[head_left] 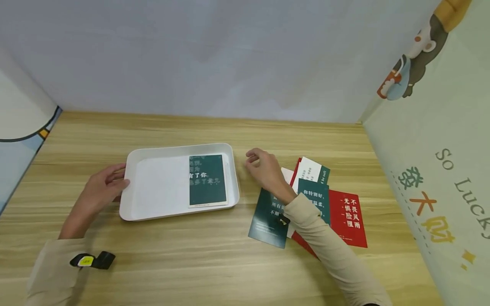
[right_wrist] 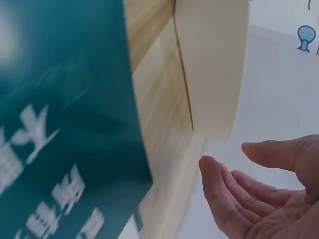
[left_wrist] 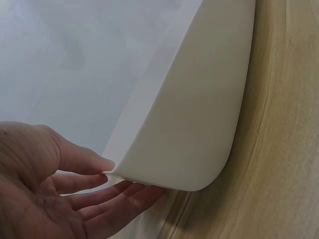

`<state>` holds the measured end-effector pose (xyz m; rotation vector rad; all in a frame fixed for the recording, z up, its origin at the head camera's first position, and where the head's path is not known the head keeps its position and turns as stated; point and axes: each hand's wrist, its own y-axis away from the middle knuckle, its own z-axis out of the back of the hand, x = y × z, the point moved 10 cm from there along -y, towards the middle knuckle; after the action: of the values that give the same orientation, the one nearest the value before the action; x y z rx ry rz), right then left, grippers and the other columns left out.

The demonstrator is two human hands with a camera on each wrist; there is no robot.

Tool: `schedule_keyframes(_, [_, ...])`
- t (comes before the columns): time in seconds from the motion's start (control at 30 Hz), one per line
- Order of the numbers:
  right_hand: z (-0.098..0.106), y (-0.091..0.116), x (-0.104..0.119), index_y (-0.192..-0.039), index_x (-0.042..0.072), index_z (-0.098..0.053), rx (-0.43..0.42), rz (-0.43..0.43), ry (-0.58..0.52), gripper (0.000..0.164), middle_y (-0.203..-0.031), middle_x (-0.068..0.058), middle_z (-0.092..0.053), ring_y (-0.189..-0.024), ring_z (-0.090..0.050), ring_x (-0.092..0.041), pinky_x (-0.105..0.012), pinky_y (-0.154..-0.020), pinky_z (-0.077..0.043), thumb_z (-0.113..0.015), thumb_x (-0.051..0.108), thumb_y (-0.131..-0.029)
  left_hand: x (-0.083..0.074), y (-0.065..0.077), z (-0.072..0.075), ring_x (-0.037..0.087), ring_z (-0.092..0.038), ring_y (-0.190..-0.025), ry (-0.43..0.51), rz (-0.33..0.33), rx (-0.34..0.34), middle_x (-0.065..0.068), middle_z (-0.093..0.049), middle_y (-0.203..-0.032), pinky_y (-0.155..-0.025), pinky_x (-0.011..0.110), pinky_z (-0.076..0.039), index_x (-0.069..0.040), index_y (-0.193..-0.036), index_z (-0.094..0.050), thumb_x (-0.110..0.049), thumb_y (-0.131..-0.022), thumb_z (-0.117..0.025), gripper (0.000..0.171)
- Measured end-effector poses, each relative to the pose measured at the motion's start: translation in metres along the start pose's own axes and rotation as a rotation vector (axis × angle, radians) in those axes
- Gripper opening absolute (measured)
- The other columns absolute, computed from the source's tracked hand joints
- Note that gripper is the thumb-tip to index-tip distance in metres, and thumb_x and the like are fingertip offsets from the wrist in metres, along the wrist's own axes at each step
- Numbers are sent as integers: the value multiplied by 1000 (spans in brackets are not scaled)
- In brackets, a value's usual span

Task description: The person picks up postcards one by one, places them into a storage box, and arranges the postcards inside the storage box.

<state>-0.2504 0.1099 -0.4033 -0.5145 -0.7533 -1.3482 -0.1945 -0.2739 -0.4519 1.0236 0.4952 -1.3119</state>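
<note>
My left hand [head_left: 101,189] pinches the left rim of a shallow white tray [head_left: 160,182]. In the left wrist view the thumb lies over the tray's edge, with the fingers [left_wrist: 117,209] along its outer side. A dark green card with white lettering [head_left: 208,193] lies flat at the tray's right end, on a pale-edged piece. Between the tray and a loose pile of cards, my right hand [head_left: 266,172] hovers with bent fingers and nothing in its grasp. The right wrist view shows a gap between thumb and fingertips, beside a green card [right_wrist: 70,119].
Overlapping cards spread on the wooden table [head_left: 183,259] to the right: green [head_left: 266,231], red [head_left: 350,219] and white ones [head_left: 308,168]. My right forearm covers part of them. A pale curtain [head_left: 214,63] stands behind; a printed panel [head_left: 432,140] borders the right side.
</note>
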Motion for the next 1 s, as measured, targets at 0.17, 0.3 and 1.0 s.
schedule_keyframes(0.17, [18,14,-17,-127,-3,-68,-15,-13,0,31,-115,-20,-73,-102,-73,-36,-47,-85,-59,-68,14,-102,1,-1,0,46,-53,-128,-3,-19,-3,43,-40,-152,-71,18,-57,10,-161,-23,-15,-112,-47,61])
schedule_keyframes(0.3, [34,27,-30,-128,-3,-67,-41,-29,25,31,-116,-19,-73,-104,-71,-36,-47,-83,-59,-67,14,-102,2,-2,-1,34,-59,-121,2,-21,-3,43,-41,-152,-71,18,-57,9,-162,-24,-17,-111,-48,62])
schedule_keyframes(1.0, [139,104,-133,-146,-14,-45,-136,-373,142,61,-142,-37,-46,-128,-46,-51,-66,-107,-46,-70,17,-99,7,-3,-1,-20,-48,-89,43,-20,-8,44,-38,-153,-68,20,-58,7,-163,-23,-18,-111,-50,64])
